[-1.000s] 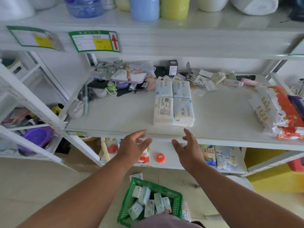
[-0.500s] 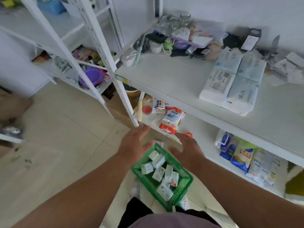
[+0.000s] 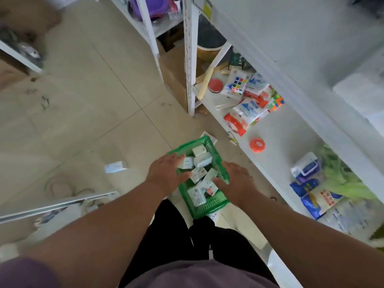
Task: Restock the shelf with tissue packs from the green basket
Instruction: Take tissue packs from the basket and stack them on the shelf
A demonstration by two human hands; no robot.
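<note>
Green basket (image 3: 209, 201): on the floor just beside the shelf (image 3: 276, 129), holding a loose heap of tissue packs (image 3: 202, 161), so most restocking appears left to do. Left hand (image 3: 166, 173): over the basket's near-left rim, fingers loosely spread, touching a pack, none gripped. Right hand (image 3: 235, 181): at the basket's right rim, fingers hidden among packs; grip cannot be told.

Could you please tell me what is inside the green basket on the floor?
The green plastic basket holds a loose pile of small white tissue packs. Both hands cover parts of the pile, hiding its bottom.
</note>
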